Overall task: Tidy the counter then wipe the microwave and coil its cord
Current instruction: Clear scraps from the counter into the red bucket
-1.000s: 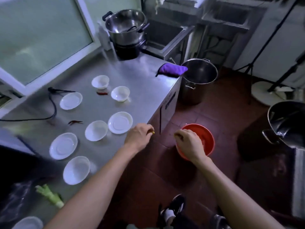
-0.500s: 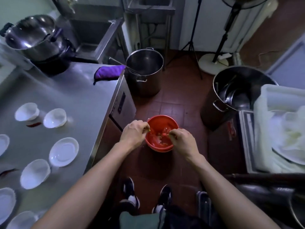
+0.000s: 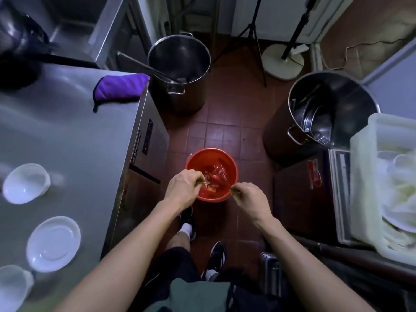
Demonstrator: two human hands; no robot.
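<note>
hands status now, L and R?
Left hand: closed, pinching a small yellowish scrap over the red bucket.
Right hand: closed, pinching something tiny; what it is cannot be told.

Red bucket (image 3: 211,164); purple mitt (image 3: 119,88) (black loop); white bowls (image 3: 26,183)

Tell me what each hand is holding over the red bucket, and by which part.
The left hand and right hand each pinch a small yellowish scrap at the fingertips above the red bucket. The scraps are too small to identify.
</note>
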